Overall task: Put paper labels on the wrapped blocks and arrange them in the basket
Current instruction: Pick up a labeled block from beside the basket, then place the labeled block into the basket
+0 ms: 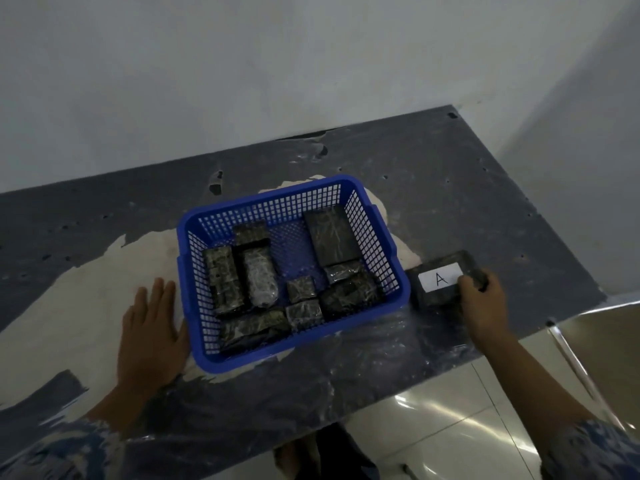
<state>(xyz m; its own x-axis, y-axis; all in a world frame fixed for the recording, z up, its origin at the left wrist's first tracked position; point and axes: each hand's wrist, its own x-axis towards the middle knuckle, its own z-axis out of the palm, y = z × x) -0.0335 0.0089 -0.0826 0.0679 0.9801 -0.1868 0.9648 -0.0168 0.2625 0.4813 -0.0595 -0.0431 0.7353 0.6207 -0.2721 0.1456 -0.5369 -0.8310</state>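
A blue plastic basket [194, 306] stands in the middle of the table and holds several dark blocks wrapped in clear film [330, 239]. Just right of the basket, a dark wrapped block [424, 294] lies on the table with a white paper label marked "A" [440, 277] on top. My right hand [483, 303] grips this block at its right end, fingers curled over the far edge. Flat on the table to the left of the basket rests my left hand [150, 332], palm down, fingers apart, touching the basket's side.
The table [467, 188] is dark grey with large worn pale patches and stands against a white wall. Its right edge runs close beyond the labelled block. Shiny floor tiles [450, 427] show below the near edge.
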